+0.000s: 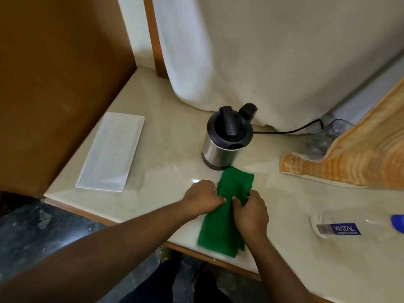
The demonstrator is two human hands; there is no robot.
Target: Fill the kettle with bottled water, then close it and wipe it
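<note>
A steel kettle (227, 138) with a black lid and handle stands upright on the cream counter (170, 162), lid down, its black cord running off to the right. Just in front of it a green cloth (225, 213) lies folded lengthwise near the counter's front edge. My left hand (202, 199) pinches the cloth's left edge and my right hand (251, 213) grips its right side. A clear water bottle (354, 229) with a blue label and blue cap lies on its side at the right.
A white rectangular tray (111, 152) sits at the left of the counter. An orange-and-white towel (354, 158) drapes at the right over clear glasses (323, 138). A pale curtain (262, 62) hangs behind the kettle. A brown wooden panel (54, 84) borders the left.
</note>
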